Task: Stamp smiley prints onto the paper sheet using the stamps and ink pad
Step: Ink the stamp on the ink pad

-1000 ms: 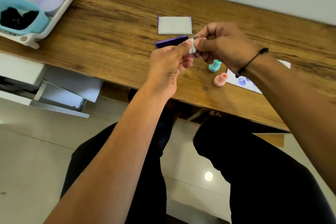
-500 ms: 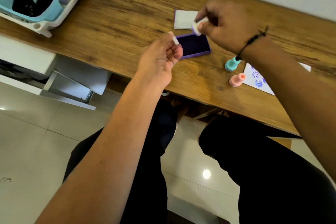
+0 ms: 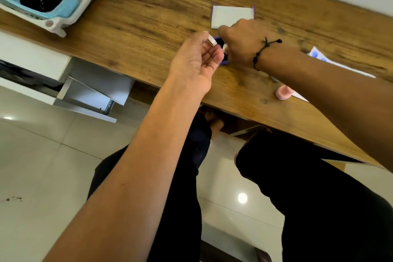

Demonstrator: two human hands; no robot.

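Note:
My right hand grips a small white stamp and holds it down over the purple ink pad, which both hands mostly hide. My left hand hovers just left of the pad, pinching the stamp's small white cap between thumb and fingertips. The pad's open lid lies flat behind it. The white paper sheet with blue smiley prints lies at the right, partly under my right forearm. A pink stamp stands near the table's front edge.
A white dish rack holding a blue basket and lilac cups sits at the table's far left. Below the wooden table an open white drawer sticks out at the left. My legs are under the table edge.
My right hand came down with the white stamp from above the pad onto it. My left hand with the cap moved closer to the pad. The teal stamp is now hidden.

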